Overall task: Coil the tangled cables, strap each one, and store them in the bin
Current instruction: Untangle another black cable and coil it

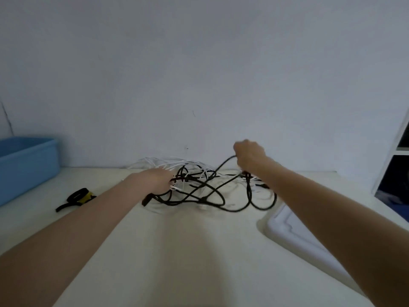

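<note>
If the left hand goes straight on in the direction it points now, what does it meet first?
The left hand points away from the person and slightly right, into the tangled cables. It already touches the near edge of the pile, so black and white strands come first; the wall lies behind. Depth is hard to judge.

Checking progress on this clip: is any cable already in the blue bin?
No: the visible part of the blue bin shows no cable, and the black and white cables lie tangled on the table.

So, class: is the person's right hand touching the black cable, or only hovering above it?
Touching. The head view shows the right hand raised above the table, fingers curled round a strand of the black cable, which rises from the tangle straight into its grip.
</note>
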The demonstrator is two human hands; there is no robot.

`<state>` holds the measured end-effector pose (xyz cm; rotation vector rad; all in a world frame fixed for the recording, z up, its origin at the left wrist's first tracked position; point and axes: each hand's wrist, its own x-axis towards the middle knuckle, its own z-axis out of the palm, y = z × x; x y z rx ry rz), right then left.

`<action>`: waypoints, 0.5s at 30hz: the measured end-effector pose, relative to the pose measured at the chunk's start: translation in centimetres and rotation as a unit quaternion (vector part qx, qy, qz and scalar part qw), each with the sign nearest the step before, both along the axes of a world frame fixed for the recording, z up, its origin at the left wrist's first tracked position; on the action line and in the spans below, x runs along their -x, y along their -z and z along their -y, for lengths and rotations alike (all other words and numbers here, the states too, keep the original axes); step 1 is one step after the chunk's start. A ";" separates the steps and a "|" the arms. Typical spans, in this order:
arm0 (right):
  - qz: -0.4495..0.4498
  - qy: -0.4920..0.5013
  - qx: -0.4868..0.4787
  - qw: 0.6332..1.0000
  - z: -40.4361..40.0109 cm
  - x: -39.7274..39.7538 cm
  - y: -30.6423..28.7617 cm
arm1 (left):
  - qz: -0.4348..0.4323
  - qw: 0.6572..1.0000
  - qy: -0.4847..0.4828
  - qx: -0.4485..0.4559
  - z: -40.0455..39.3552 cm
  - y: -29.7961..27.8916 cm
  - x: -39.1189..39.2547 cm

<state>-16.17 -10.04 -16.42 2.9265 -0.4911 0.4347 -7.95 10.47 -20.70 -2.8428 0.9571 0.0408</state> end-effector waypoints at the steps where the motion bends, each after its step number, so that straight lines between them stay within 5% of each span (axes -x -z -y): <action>1: 0.049 -0.004 -0.048 0.998 0.1 0.0 -1.9 | -0.006 1.000 0.006 -0.010 -0.3 0.0 0.2; 7: 0.307 -0.055 -0.254 0.916 -0.2 0.1 -11.9 | -0.158 0.982 0.000 -0.104 -1.5 -1.0 2.0; 11: 0.404 -0.073 -0.297 0.862 -0.8 0.7 -15.9 | -0.281 0.951 0.036 0.126 -0.6 -4.4 4.5; 15: 0.447 -0.107 -0.387 0.799 -1.2 1.7 -17.7 | -0.240 0.896 0.056 0.369 2.6 -7.5 5.6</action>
